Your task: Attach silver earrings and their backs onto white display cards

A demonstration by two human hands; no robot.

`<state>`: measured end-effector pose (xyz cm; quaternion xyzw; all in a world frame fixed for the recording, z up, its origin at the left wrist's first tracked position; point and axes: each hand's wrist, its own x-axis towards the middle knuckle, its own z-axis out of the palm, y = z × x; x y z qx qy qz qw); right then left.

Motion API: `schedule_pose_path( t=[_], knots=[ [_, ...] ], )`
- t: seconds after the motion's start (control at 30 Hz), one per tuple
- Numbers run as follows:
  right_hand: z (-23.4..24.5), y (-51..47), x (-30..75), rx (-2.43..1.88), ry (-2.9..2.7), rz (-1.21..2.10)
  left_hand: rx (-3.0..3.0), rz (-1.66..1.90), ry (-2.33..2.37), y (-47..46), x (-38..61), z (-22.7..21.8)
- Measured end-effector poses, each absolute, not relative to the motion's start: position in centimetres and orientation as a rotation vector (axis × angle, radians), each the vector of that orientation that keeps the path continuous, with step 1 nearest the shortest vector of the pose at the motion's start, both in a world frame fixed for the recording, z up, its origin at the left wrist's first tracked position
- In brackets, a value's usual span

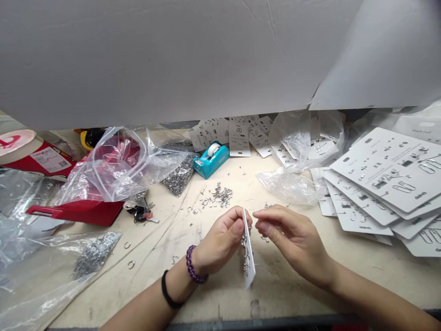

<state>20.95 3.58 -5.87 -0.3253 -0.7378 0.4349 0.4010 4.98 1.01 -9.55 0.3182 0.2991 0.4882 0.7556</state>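
Observation:
My left hand pinches a white printed card upright, edge towards me, with small silver metal pieces hanging on its face. My right hand is raised beside the card's top edge, fingertips almost touching it; whether those fingers hold a tiny piece is hidden. A scattered pile of small silver pieces lies on the pale work surface just beyond my hands. A beaded purple bracelet and a black band circle my left wrist.
Overlapping white printed cards fan out at right, with more behind a teal tape dispenser. Plastic bags of silver pieces lie at left, near a red case and keys. A white board overhangs the far side.

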Motion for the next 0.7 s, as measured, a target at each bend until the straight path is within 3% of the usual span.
schedule_pose_path(
  t=[0.4, 0.7],
  knots=[
    [-6.01, 3.27, 21.41, -0.885, -1.884, 1.041, 0.860, 0.934, 0.543, 1.06, 4.30, -9.79],
    [-5.98, 3.11, 21.22, -0.590, -1.986, 0.870, 0.732, 0.966, 0.488, 0.97, 4.51, -9.80]
  ],
)
